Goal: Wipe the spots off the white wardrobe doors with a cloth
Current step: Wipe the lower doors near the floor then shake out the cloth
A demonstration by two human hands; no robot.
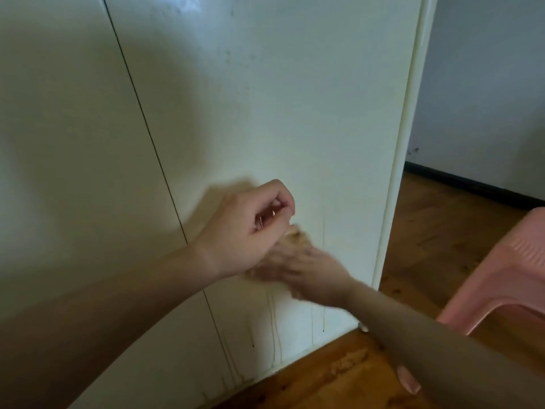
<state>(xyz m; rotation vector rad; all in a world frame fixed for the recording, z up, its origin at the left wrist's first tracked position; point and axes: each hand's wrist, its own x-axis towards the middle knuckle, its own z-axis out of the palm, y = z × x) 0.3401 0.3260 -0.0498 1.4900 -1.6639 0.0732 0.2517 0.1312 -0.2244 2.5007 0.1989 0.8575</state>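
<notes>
We press the cloth (296, 235) to the wardrobe door (295, 113) with our right hand (306, 270), grip blurred, vertical drip streaks (272, 326) directly below, left hand (250, 228) clenched empty.

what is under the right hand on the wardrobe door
An orange-tan cloth shows past the blurred right hand, against the white wardrobe door. The rest of the cloth and any spots beneath are covered.
</notes>
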